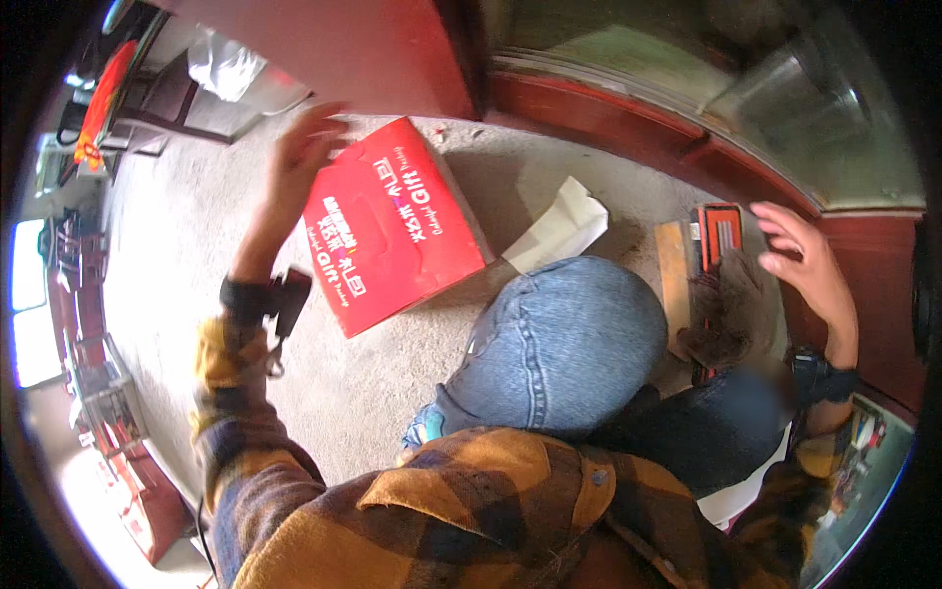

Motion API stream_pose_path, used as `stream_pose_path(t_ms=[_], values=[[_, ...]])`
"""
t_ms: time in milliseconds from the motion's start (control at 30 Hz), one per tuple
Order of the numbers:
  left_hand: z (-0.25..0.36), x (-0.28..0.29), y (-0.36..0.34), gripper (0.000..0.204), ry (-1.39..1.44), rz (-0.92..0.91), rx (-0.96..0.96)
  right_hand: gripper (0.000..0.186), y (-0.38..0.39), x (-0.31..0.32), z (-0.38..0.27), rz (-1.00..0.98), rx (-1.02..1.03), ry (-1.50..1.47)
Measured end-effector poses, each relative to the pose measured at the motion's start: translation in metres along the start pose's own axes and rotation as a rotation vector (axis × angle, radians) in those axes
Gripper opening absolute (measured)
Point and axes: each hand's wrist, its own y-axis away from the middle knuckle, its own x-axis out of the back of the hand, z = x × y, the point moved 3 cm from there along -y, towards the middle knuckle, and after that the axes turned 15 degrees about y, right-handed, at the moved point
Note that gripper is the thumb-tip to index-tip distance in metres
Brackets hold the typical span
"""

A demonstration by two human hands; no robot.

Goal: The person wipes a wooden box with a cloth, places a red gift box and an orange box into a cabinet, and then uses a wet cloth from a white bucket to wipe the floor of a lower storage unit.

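Note:
A red cardboard gift box [397, 231] with white printing rests on the concrete floor, left of my bent knee. At its far left edge is my left hand [304, 147], blurred, with fingers stretched out and nothing seen in them; whether it touches the cardboard I cannot tell. On the far right my right hand [803, 257] is raised, empty, its fingers apart. Closest to it are a brown fuzzy bundle [741, 304] of unclear kind and a red-and-black case-like object [721, 231]. A pale wooden board [674, 267] lies alongside them.
A cream sheet of paper or card [564, 228] lies between the box and the red wooden frame [628, 123] of a glazed panel. Back left stands a dark chair or stool [177, 108] near a clear plastic bag [224, 64]. My denim-covered knee [579, 344] fills the middle.

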Motion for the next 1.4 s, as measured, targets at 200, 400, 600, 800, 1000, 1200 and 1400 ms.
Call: stream_pose_path(t_ms=[200,400,600,800,1000,1200,1400], values=[[-0.159,0.131,0.198,0.077,0.163,0.677,0.42,0.072,-0.168,-0.125,-0.122,-0.562,0.298,-0.347],[-0.24,0.063,0.21,0.08,0.505,0.373,0.409,0.108,-0.221,-0.262,-0.159,-0.602,0.066,-0.531],[-0.21,0.016,0.174,0.068,1.016,0.271,0.358,0.082,-0.196,-0.276,-0.166,-0.468,0.345,-0.661],[-0.185,0.041,0.232,0.066,0.921,0.376,0.302,0.098,-0.183,-0.255,-0.181,-0.599,0.528,-0.484],[-0.108,0.042,0.245,0.053,0.927,0.57,0.277,0.106,-0.173,-0.202,-0.211,-0.491,0.961,-0.282],[-0.062,0.007,0.233,0.043,0.808,0.43,0.204,0.118,-0.131,-0.142,-0.187,-0.192,0.979,-0.1],[0.005,-0.061,0.221,0.061,0.942,0.41,0.255,0.117,-0.056,-0.062,-0.161,-0.192,0.929,-0.012]])
